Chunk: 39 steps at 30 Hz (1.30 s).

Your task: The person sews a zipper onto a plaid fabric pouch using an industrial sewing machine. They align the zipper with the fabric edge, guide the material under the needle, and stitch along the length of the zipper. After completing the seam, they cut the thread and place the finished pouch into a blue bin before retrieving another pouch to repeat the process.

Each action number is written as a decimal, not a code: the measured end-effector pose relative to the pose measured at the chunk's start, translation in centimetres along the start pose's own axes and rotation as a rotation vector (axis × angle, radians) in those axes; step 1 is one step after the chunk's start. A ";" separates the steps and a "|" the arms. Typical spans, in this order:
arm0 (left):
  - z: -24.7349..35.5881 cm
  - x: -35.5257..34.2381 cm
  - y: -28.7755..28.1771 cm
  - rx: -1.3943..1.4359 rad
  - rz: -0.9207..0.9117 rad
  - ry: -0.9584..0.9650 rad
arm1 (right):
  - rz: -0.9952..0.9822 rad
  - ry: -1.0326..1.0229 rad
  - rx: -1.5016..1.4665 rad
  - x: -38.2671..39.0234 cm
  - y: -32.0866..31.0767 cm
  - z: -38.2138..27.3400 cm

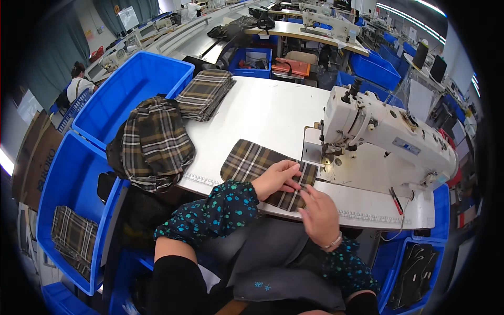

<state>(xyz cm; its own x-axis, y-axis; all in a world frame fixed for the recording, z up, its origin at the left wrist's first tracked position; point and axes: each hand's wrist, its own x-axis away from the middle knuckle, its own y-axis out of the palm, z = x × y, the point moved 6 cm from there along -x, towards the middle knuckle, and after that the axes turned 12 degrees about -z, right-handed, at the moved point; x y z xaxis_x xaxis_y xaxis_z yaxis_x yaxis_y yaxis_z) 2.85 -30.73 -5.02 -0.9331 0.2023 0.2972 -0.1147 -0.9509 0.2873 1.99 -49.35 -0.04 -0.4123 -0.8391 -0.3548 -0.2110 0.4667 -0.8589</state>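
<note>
A brown, black and white plaid fabric panel (244, 160) with rounded corners lies flat on the white sewing table, just left of the needle area of a white industrial sewing machine (391, 134). My left hand (276, 178) rests over the panel, its thumb and fingers closed at the fabric. Close beside it, my right hand (320, 214) has its fingertips pinched together at the panel's right part, near the table's front edge. The two sets of fingertips nearly meet. Whatever small part lies between them is hidden.
Plaid pieces form a stack (206, 93) at the back left, behind a bunched plaid bag (157, 142). Blue bins (134, 86) stand along the left, and a blue bin (391, 268) with dark pieces sits lower right. Red-handled snips (396, 201) lie right of my hands.
</note>
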 end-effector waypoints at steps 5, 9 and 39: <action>2.1 3.8 -2.5 -0.544 0.256 0.338 | -0.140 0.010 0.183 -2.5 4.0 0.8; 6.6 12.2 -5.4 -1.376 0.770 0.528 | -0.183 0.084 0.164 -2.1 3.5 2.9; 13.8 33.8 -24.2 -1.142 1.664 0.183 | -0.173 0.083 0.153 -2.0 3.6 2.7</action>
<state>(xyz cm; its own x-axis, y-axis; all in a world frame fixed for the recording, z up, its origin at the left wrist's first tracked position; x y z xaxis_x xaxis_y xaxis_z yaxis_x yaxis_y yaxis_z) -21.16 2.32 10.68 -0.3473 -0.8030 -0.4843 0.6694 0.1494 -0.7278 4.46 -46.79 -3.46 -0.4542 -0.8742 -0.1719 -0.1505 0.2655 -0.9523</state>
